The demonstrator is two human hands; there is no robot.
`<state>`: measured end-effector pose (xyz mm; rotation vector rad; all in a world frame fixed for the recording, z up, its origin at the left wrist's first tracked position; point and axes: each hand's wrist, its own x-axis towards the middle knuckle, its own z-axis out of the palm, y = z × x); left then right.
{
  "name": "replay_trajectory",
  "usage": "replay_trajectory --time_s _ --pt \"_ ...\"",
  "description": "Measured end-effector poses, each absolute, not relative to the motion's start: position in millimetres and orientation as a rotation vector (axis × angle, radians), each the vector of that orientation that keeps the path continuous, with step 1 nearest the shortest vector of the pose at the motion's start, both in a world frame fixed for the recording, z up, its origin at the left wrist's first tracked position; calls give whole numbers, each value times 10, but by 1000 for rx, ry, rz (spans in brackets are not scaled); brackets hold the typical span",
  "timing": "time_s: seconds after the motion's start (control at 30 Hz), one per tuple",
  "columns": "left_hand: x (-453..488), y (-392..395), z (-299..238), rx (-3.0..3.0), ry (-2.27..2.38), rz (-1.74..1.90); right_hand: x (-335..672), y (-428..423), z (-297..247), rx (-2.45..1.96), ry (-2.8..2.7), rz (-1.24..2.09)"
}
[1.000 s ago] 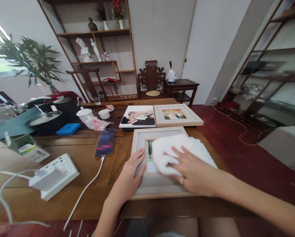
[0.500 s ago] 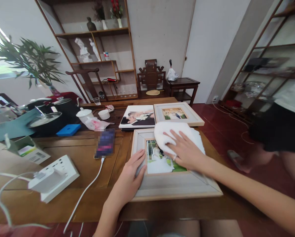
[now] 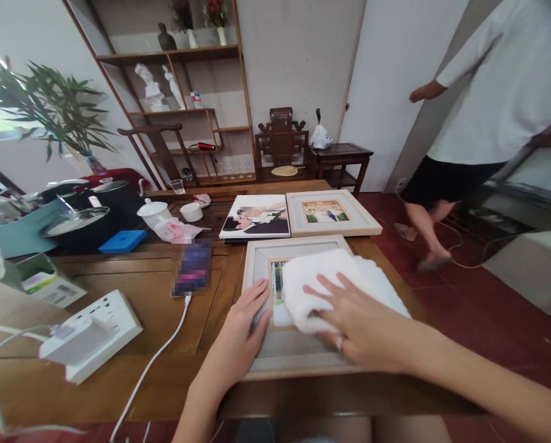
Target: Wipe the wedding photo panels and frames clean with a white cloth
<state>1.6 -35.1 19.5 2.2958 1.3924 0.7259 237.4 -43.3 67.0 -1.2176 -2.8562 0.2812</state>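
Note:
A pale wooden picture frame (image 3: 261,258) lies flat on the wooden table (image 3: 118,375) in front of me. My left hand (image 3: 241,332) rests flat on the frame's left border, fingers stretched out. My right hand (image 3: 356,326) presses a folded white cloth (image 3: 344,277) onto the frame's glass, fingers spread over it. The cloth covers most of the photo; only a thin strip shows at its left edge.
Two more photos, a frameless print (image 3: 257,216) and a framed one (image 3: 331,213), lie behind. A phone (image 3: 193,268) on a white cable, a power strip (image 3: 91,332), pots (image 3: 75,220) and a teapot (image 3: 153,213) fill the left. Another person (image 3: 478,117) walks at the right.
My right hand and the cloth slid from the frame's far right corner back toward me, covering the photo again. A person has walked into view at the right, moving away.

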Motion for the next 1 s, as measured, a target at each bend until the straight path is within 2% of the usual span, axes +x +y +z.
replay_trajectory --time_s 0.1,0.2,0.47,0.6,0.7,0.83,1.0 --pt "11 -351 186 2296 1392 721 2325 -781 814 -1221 -2909 515" --pt "7 -350 180 2299 1391 720 2289 -913 833 -1199 -2899 592" --pt "-7 -352 182 2324 1373 715 2373 -419 453 -1239 -2753 125" --pt "-5 -353 186 2319 1375 717 2384 113 435 -1368 -2662 -203" --pt "-2 -353 187 2303 1380 725 2378 452 445 -1401 -2639 -322" --pt "1 -359 184 2285 1371 755 2349 466 454 -1357 -2719 -158" --pt "9 -352 166 2280 1367 788 2342 -204 648 -1273 -2855 255"
